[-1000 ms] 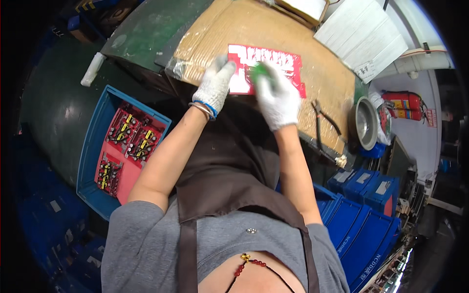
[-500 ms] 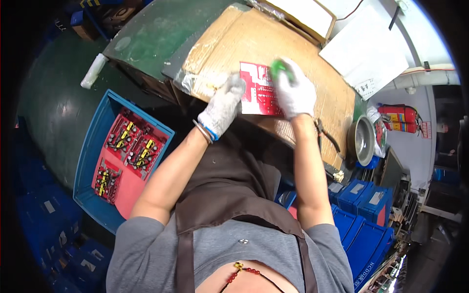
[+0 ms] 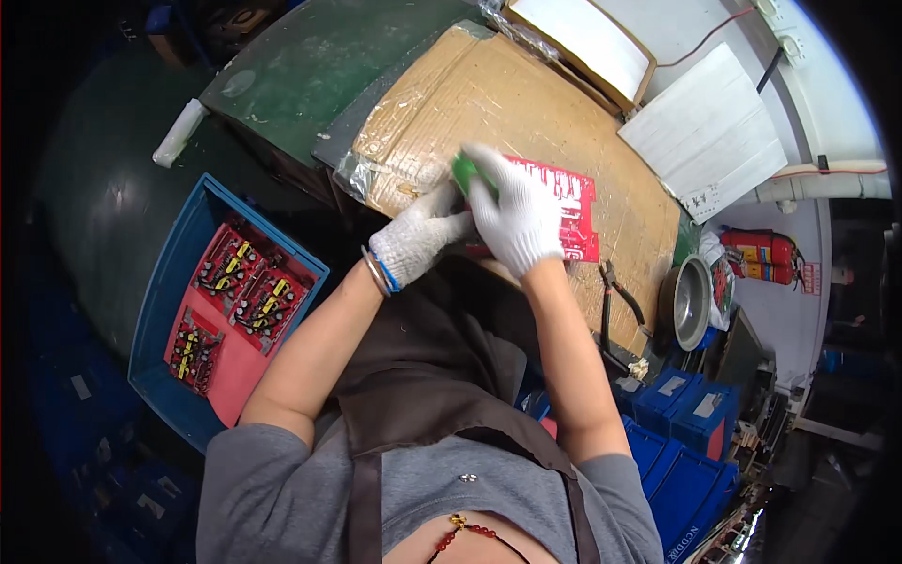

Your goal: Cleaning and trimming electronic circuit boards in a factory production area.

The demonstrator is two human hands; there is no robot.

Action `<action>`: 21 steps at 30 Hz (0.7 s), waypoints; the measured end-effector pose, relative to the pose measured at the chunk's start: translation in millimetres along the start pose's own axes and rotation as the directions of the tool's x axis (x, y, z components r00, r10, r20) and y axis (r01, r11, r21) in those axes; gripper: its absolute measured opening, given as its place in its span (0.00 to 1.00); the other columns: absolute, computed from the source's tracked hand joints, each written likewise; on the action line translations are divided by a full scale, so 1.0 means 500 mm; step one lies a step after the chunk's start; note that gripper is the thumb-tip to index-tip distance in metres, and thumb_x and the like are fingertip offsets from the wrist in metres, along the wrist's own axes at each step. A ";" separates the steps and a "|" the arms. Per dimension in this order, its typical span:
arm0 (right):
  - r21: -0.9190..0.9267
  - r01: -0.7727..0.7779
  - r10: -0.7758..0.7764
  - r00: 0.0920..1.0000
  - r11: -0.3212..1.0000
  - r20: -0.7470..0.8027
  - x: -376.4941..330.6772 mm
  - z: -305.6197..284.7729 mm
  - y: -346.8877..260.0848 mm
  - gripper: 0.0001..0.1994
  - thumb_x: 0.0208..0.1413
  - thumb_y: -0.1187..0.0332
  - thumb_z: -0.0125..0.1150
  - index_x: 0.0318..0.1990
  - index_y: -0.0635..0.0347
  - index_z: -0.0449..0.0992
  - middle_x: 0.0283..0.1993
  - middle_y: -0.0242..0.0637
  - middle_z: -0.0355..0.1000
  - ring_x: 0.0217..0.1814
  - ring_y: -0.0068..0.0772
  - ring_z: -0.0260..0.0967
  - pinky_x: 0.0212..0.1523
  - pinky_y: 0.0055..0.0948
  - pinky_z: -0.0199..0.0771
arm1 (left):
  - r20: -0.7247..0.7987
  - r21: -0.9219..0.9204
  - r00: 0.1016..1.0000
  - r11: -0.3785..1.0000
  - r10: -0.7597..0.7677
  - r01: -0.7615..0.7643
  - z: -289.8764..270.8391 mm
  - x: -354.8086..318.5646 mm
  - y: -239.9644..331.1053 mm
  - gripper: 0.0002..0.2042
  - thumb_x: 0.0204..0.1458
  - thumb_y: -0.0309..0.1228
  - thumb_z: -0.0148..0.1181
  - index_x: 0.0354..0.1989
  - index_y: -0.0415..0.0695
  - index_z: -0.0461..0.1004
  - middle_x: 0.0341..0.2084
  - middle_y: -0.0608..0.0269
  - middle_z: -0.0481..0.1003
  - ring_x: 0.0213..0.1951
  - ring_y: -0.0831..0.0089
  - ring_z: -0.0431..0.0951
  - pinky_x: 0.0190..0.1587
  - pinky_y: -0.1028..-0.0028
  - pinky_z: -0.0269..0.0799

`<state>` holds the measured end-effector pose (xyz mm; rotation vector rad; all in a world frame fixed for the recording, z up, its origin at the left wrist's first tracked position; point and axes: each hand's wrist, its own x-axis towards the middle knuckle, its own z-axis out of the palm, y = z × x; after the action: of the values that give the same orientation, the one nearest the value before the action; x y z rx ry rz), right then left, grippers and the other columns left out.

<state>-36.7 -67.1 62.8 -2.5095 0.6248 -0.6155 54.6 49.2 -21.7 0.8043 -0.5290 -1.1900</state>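
A red circuit board (image 3: 580, 211) with silvery traces is held over the near edge of the cardboard sheet. My left hand (image 3: 418, 237), in a grey-white knit glove, is closed at the board's left end; the exact grip is partly hidden. Across the left part of the board reaches my right hand (image 3: 520, 214), also gloved. Its fingers are closed on a small green object (image 3: 473, 175), whose kind I cannot make out because the glove covers much of it. The hands nearly touch each other.
Cardboard (image 3: 470, 89) covers the green worktable (image 3: 291, 75). Pliers (image 3: 618, 291) and a metal bowl (image 3: 691, 303) are at the right. A blue crate (image 3: 160, 329) at lower left holds several populated red boards (image 3: 272, 299). A white panel (image 3: 709, 132) leans at the back right.
My right hand has swept left across the board with the green object, towards my left hand. The board has shifted right and slightly nearer, and its right part is uncovered.
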 end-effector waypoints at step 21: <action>-0.033 -0.018 0.020 0.997 0.999 0.080 0.004 0.012 -0.034 0.14 0.59 0.63 0.61 0.52 0.46 0.81 0.45 0.49 0.80 0.47 0.52 0.80 0.48 0.42 0.80 | -0.094 0.261 0.996 0.965 0.011 0.014 0.025 -0.010 0.015 0.30 0.61 0.27 0.60 0.71 0.36 0.58 0.59 0.57 0.71 0.57 0.70 0.74 0.61 0.70 0.70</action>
<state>-26.6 -52.9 68.2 -2.5417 0.6326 -0.4981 48.5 52.0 -7.7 1.0817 -0.6155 -1.0905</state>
